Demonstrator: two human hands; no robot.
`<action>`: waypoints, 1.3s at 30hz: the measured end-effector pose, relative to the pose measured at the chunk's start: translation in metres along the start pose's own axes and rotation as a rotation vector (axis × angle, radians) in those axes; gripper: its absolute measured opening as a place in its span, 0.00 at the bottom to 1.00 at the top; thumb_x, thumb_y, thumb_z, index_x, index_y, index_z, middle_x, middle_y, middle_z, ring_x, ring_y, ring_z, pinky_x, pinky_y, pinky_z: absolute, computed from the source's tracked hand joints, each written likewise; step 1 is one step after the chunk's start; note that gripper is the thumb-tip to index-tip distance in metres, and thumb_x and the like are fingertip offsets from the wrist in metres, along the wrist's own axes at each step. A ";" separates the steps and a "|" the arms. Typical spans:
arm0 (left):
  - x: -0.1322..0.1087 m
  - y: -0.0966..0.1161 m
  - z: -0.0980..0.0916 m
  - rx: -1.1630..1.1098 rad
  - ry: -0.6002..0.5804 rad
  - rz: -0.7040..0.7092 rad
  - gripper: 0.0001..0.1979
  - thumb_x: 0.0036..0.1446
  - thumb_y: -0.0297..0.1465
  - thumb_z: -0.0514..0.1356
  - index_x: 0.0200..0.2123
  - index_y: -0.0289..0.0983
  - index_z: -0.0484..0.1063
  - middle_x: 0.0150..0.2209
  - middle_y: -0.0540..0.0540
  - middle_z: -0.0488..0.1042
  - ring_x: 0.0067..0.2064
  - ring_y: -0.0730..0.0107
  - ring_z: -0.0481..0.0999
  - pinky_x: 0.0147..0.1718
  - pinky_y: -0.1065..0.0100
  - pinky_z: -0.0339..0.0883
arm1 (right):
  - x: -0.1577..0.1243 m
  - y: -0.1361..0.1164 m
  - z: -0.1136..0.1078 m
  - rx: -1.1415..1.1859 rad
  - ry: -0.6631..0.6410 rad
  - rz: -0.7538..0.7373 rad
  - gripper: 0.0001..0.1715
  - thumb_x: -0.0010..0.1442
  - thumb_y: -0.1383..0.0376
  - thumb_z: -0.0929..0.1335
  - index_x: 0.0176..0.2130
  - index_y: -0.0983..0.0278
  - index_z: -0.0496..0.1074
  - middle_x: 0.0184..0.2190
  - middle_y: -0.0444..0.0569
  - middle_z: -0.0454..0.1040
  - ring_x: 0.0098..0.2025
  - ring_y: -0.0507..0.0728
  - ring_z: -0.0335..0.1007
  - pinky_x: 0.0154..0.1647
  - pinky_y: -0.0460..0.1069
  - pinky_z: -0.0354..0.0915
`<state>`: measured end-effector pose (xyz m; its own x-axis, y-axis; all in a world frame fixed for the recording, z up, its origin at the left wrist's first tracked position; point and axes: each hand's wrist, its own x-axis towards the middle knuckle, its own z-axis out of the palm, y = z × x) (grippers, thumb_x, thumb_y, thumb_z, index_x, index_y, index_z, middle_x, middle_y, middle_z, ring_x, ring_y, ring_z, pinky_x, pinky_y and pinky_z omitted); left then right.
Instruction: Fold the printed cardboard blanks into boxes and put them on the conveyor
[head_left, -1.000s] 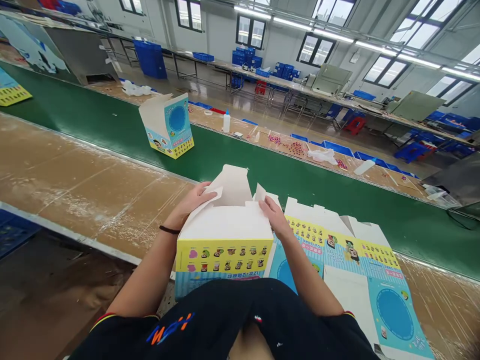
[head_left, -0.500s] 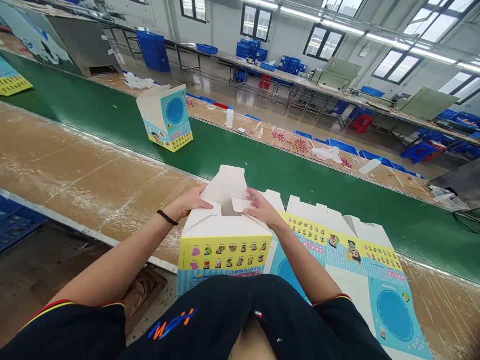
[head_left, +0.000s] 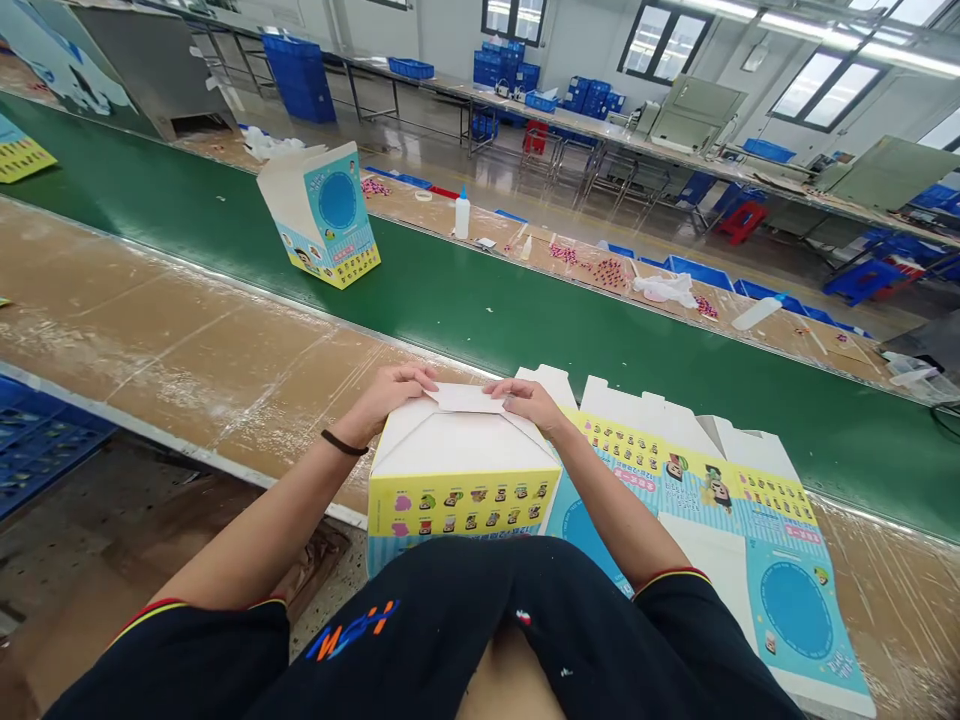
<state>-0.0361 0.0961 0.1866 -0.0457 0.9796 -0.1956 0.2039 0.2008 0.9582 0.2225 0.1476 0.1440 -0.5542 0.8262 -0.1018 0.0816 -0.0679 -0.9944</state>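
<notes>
Right in front of me is a yellow and blue printed cardboard box [head_left: 465,500], its white inner side up and its white flaps folded inward. My left hand [head_left: 391,397] grips the far left corner, fingers curled over the edge of the white flap [head_left: 469,398]. At the far right corner, my right hand [head_left: 531,402] pinches the same flap, thumb below and fingers on top. The flap is bent over towards me and covers the middle gap. Beside the box on the right lie flat printed carton sheets [head_left: 705,490], partly overlapped by my right forearm.
A green conveyor belt [head_left: 450,300] runs across beyond the bench [head_left: 247,350]. On it stands an open box [head_left: 322,215], with another box [head_left: 22,150] farther left. The far ledge holds a white bottle [head_left: 461,215] and small red pieces [head_left: 609,272]. A blue crate [head_left: 45,435] sits lower left.
The upright far flap has been folded down towards me over the two smaller side flaps. Both hands have shifted onto it. The open box on the belt appears slightly farther left.
</notes>
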 end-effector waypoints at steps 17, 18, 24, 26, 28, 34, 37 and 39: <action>0.013 0.022 -0.009 0.554 -0.347 0.071 0.29 0.28 0.45 0.73 0.39 0.46 0.82 0.53 0.43 0.80 0.60 0.40 0.73 0.64 0.48 0.61 | 0.036 -0.025 0.005 -0.592 -0.333 0.040 0.55 0.33 0.45 0.83 0.58 0.58 0.74 0.60 0.58 0.71 0.65 0.78 0.61 0.67 0.72 0.56; 0.010 0.020 -0.011 0.497 -0.300 0.065 0.26 0.30 0.47 0.72 0.38 0.46 0.82 0.52 0.44 0.81 0.59 0.42 0.74 0.63 0.50 0.63 | 0.033 -0.022 0.004 -0.489 -0.306 0.037 0.53 0.39 0.42 0.80 0.60 0.58 0.73 0.62 0.57 0.69 0.66 0.75 0.61 0.68 0.69 0.57; -0.009 0.012 -0.012 0.200 0.037 -0.038 0.25 0.39 0.47 0.67 0.40 0.39 0.78 0.49 0.39 0.80 0.53 0.46 0.77 0.57 0.51 0.69 | 0.015 0.000 0.017 -0.108 0.035 0.190 0.63 0.48 0.41 0.75 0.72 0.59 0.53 0.75 0.55 0.48 0.75 0.68 0.47 0.71 0.61 0.55; -0.014 0.011 -0.010 0.202 0.096 -0.035 0.25 0.39 0.43 0.66 0.42 0.39 0.78 0.51 0.39 0.79 0.56 0.45 0.75 0.59 0.50 0.67 | 0.013 0.005 0.023 -0.094 0.093 0.193 0.60 0.52 0.43 0.74 0.73 0.57 0.50 0.75 0.53 0.47 0.75 0.67 0.46 0.72 0.62 0.54; -0.017 0.011 -0.009 0.220 0.147 -0.016 0.26 0.39 0.41 0.66 0.44 0.39 0.77 0.54 0.40 0.77 0.61 0.44 0.72 0.61 0.50 0.64 | 0.011 0.005 0.023 -0.097 0.109 0.189 0.58 0.56 0.44 0.72 0.74 0.55 0.48 0.76 0.52 0.47 0.75 0.66 0.45 0.72 0.63 0.53; -0.027 0.017 -0.009 0.039 0.089 -0.303 0.37 0.34 0.37 0.70 0.53 0.38 0.73 0.45 0.40 0.80 0.41 0.50 0.81 0.37 0.56 0.76 | 0.006 -0.023 0.003 -0.332 -0.194 0.186 0.79 0.36 0.45 0.82 0.75 0.56 0.47 0.76 0.55 0.43 0.77 0.71 0.37 0.75 0.66 0.42; -0.029 0.024 -0.009 0.051 0.037 -0.315 0.32 0.31 0.34 0.71 0.47 0.39 0.76 0.34 0.45 0.80 0.29 0.58 0.79 0.26 0.62 0.73 | 0.013 -0.031 0.002 -0.498 -0.273 0.149 0.82 0.29 0.48 0.85 0.74 0.57 0.52 0.75 0.59 0.46 0.76 0.76 0.38 0.75 0.70 0.40; -0.029 0.028 -0.008 0.075 0.065 -0.290 0.27 0.33 0.34 0.71 0.43 0.39 0.77 0.32 0.47 0.79 0.27 0.60 0.78 0.24 0.65 0.71 | 0.018 -0.026 0.007 -0.544 -0.250 0.142 0.83 0.28 0.47 0.85 0.74 0.56 0.51 0.75 0.60 0.47 0.75 0.79 0.38 0.73 0.74 0.41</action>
<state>-0.0372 0.0730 0.2204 -0.1747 0.8794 -0.4429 0.2450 0.4745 0.8455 0.2044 0.1603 0.1682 -0.6789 0.6695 -0.3016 0.5433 0.1817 -0.8197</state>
